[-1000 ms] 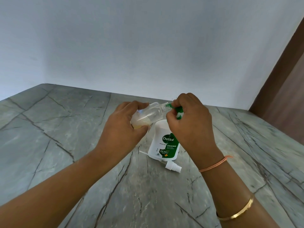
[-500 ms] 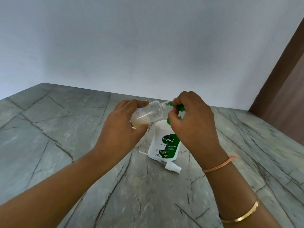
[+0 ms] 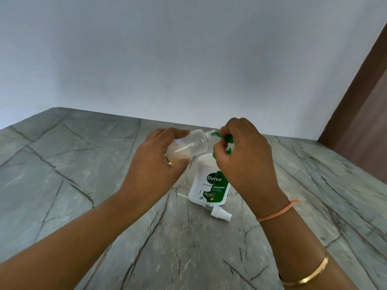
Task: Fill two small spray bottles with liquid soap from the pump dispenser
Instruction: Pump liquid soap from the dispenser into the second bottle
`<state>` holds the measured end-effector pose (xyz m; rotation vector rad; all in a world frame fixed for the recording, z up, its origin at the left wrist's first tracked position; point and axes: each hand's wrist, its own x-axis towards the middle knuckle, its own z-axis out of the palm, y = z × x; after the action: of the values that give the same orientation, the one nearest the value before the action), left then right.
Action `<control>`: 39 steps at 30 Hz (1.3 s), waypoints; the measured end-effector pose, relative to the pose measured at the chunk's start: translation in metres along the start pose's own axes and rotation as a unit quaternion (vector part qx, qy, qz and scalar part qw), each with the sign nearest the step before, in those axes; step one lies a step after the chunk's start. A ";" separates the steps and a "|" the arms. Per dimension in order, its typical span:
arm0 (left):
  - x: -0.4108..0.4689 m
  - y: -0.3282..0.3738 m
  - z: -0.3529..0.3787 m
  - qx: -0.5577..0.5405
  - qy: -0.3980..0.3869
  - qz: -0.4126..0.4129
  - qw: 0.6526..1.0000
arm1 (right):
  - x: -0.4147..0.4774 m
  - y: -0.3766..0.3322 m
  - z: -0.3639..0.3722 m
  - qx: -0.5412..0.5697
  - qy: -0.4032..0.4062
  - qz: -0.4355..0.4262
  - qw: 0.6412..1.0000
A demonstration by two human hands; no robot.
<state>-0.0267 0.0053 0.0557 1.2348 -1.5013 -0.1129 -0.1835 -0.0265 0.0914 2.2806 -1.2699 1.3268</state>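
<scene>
Tilting a small clear plastic spray bottle [image 3: 189, 145] against the green pump nozzle [image 3: 222, 137].
Left hand [image 3: 156, 164] wraps the bottle; right hand [image 3: 244, 155] pinches the nozzle of the white Dettol dispenser [image 3: 208, 185] standing on the grey marble bench [image 3: 83, 164].

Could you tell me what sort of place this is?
Probably a home counter, perhaps in a kitchen or bathroom, though I cannot be sure. The grey veined stone counter meets a plain white wall, a brown wooden panel stands at right, and a Dettol soap dispenser sits on it.
</scene>
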 end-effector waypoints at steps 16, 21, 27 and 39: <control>-0.004 -0.006 0.006 0.008 -0.020 0.003 1.000 | -0.004 -0.002 0.007 -0.008 0.026 0.013 1.000; -0.002 -0.003 0.003 0.015 -0.010 0.014 1.000 | -0.001 -0.002 0.001 -0.008 0.010 0.002 1.000; -0.002 0.002 0.001 0.010 -0.008 0.021 1.000 | 0.002 0.000 -0.001 0.001 0.004 -0.004 1.000; -0.003 -0.002 0.001 0.040 -0.024 0.021 0.999 | -0.003 0.000 0.008 0.001 0.019 0.012 1.000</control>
<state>-0.0268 0.0058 0.0523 1.2705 -1.5854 -0.0558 -0.1795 -0.0297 0.0846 2.2384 -1.2883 1.3730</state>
